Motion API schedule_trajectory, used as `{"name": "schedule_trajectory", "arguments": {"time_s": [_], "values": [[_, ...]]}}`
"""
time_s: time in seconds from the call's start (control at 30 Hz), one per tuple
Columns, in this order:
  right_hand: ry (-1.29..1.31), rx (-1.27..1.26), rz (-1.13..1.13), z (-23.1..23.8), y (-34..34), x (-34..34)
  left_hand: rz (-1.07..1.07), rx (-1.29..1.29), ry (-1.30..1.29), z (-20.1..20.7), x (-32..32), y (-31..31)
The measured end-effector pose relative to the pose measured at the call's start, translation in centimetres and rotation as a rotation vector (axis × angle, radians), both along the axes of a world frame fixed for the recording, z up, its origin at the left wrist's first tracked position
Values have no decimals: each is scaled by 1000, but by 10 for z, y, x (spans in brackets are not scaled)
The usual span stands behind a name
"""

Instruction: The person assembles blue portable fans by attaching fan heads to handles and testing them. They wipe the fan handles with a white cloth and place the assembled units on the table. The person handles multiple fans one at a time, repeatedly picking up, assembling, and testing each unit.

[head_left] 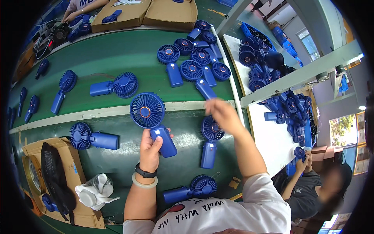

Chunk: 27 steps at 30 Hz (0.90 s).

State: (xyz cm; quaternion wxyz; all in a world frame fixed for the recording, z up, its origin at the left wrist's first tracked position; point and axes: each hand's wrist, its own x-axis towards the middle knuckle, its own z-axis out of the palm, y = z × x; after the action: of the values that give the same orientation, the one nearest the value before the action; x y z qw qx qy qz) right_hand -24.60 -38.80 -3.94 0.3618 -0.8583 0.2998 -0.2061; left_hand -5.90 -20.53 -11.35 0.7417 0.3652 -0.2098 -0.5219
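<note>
My left hand is closed around the handle of a blue handheld fan, its round grille upright and facing me. The thumb presses on the handle near a small lit spot. My right hand is over the bench's pale edge strip, smeared by motion, so whether it holds anything is unclear. Just below it, a second blue fan lies with its handle toward me. Beyond its fingers, the handle of another fan points this way from a cluster of several fans on the green belt.
More fans lie along the belt and bench. At left stand a cardboard box with a black pouch and a white glove bundle. A white side table carries heaped fans; a person there handles one. Across the belt are cartons and another person.
</note>
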Motion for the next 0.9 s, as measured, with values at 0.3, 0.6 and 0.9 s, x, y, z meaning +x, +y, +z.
{"name": "schedule_trajectory", "arguments": {"time_s": [0.3,0.6,0.9], "values": [[594,-236,-224,-44,-79,26,107,-13,53,-3,4,0],[-813,1506,119,-13,4,36,128,-33,55,-3,11,5],[-870,1614,424,-33,77,72,184,-69,31,-5,8,-2]]}}
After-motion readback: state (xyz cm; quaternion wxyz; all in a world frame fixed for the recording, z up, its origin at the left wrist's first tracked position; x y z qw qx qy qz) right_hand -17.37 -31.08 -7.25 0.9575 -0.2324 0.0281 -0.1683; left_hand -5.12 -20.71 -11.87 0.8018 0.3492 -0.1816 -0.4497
